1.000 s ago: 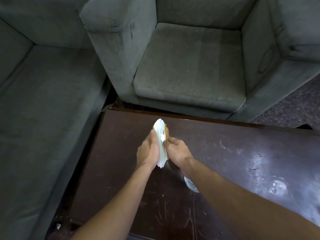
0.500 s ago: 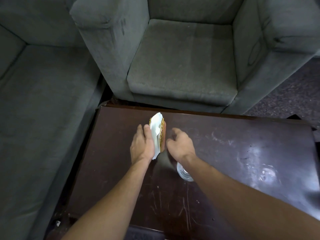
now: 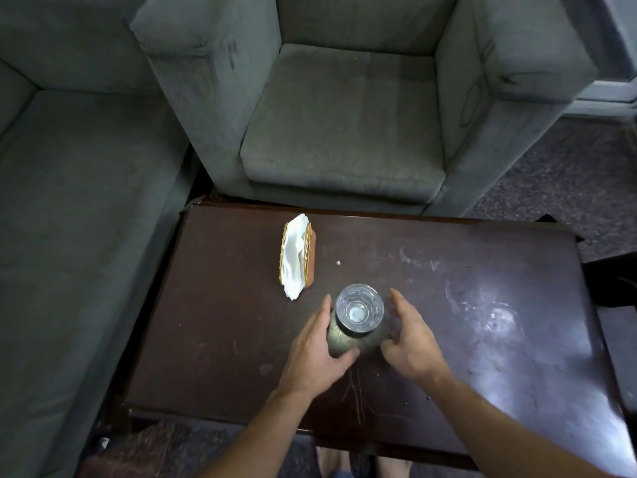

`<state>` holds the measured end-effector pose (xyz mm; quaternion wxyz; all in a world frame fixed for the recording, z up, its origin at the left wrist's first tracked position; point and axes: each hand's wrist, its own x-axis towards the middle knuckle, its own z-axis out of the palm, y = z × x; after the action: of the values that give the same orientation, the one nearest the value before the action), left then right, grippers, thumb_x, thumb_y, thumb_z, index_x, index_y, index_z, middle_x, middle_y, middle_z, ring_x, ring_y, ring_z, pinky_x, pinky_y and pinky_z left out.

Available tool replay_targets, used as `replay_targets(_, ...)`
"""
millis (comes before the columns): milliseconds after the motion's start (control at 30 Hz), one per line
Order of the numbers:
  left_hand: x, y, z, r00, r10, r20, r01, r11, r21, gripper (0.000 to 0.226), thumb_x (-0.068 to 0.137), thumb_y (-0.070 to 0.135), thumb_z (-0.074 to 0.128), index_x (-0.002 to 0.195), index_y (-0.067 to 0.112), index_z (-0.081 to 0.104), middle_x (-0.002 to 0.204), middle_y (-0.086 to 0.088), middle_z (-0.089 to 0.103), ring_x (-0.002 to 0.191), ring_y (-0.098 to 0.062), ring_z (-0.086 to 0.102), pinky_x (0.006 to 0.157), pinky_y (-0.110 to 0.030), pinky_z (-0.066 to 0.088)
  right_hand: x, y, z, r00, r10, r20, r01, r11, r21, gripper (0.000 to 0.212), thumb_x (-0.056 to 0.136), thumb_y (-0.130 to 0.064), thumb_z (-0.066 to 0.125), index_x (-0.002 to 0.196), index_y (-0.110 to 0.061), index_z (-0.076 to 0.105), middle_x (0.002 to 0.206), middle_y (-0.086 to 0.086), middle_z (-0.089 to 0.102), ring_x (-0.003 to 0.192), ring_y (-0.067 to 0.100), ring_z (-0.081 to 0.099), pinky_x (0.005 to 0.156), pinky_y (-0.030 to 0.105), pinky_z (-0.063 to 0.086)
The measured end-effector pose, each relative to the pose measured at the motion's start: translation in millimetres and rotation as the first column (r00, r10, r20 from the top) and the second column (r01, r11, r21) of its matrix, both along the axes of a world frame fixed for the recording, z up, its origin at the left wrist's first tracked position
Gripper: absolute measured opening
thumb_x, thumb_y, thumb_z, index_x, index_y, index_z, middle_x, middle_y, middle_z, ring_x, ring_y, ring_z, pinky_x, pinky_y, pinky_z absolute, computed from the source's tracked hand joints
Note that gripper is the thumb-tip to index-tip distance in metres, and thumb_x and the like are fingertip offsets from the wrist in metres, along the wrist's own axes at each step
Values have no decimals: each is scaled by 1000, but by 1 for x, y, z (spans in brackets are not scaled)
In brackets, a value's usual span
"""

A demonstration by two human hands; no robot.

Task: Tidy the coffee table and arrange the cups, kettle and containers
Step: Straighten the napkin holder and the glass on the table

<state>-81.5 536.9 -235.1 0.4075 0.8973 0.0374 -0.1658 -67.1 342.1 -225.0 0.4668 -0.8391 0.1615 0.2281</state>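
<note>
A clear glass (image 3: 359,308) sits on top of a round brass-coloured metal pot (image 3: 339,338) in the middle of the dark wooden coffee table (image 3: 224,322). My left hand (image 3: 315,353) lies against the pot's left side, thumb curled round its front, fingers straight. My right hand (image 3: 412,341) is cupped at the pot's right side with fingers spread and a small gap to the glass. Most of the pot is hidden by the glass and my hands. A gold wire napkin holder (image 3: 308,257) with white napkins (image 3: 293,260) stands further back on the left.
A grey armchair (image 3: 344,139) stands right behind the table and a grey sofa (image 3: 76,208) runs along its left side. The tabletop on the right is scratched, with a shiny glare (image 3: 496,315). Dark carpet (image 3: 568,188) lies at the right.
Both hands have let go of the napkin holder, which now stands alone, and have drawn back towards me to either side of the pot with the glass on it.
</note>
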Motion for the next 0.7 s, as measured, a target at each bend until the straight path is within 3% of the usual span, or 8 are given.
replay_targets(67,2,-3,-6,999,11,-38,-12,1000,-27,111,72,43,87,161,31,22,156,5,47,135,-15,55,111,-36,47,-1,2,-9,998,60,-22,-60,998,34,108,69,-17,67,163,-32,17,163,-7,36,148,15,41,121,42,38)
replay_targets(167,7,-9,-14,999,49,-15,-50,995,-82,103,73,34,89,158,33,31,153,6,50,133,-15,57,109,-37,49,2,7,-21,996,85,35,-86,996,20,111,75,-17,83,162,-35,17,157,-9,46,142,10,48,119,39,41)
replay_targets(233,9,-11,-18,997,71,4,-70,989,-127,96,75,28,88,156,34,37,149,7,55,131,-11,58,107,-36,51,5,9,-23,992,84,99,-85,996,7,104,76,-19,86,157,-44,26,148,-14,56,134,4,55,114,32,46)
replay_targets(333,9,-11,-21,994,104,21,-98,975,-199,85,78,23,87,151,36,45,138,11,63,123,0,60,99,-29,56,6,8,-23,980,77,184,-88,995,49,83,76,-16,88,131,-63,47,125,-25,67,116,-5,65,102,27,54)
replay_targets(433,14,-10,-21,992,109,70,-94,977,-192,79,79,23,87,149,31,50,132,7,67,116,-2,64,93,-28,59,9,6,-22,973,76,216,-91,994,61,81,76,-18,91,119,-71,47,119,-33,66,110,-9,66,96,17,54)
replay_targets(567,27,-13,-21,991,93,95,-73,978,-195,78,78,25,87,148,28,52,130,6,68,115,-7,66,92,-34,60,21,2,-27,970,63,233,-84,993,83,80,77,-14,91,119,-68,50,120,-30,67,109,-7,68,95,17,55)
replay_targets(700,55,-21,-20,991,65,120,-44,984,-174,78,77,32,87,147,31,52,126,7,70,113,-6,67,93,-36,59,43,-7,-31,963,43,268,-65,995,76,71,76,-14,91,126,-51,56,116,-25,71,106,-9,68,94,15,55)
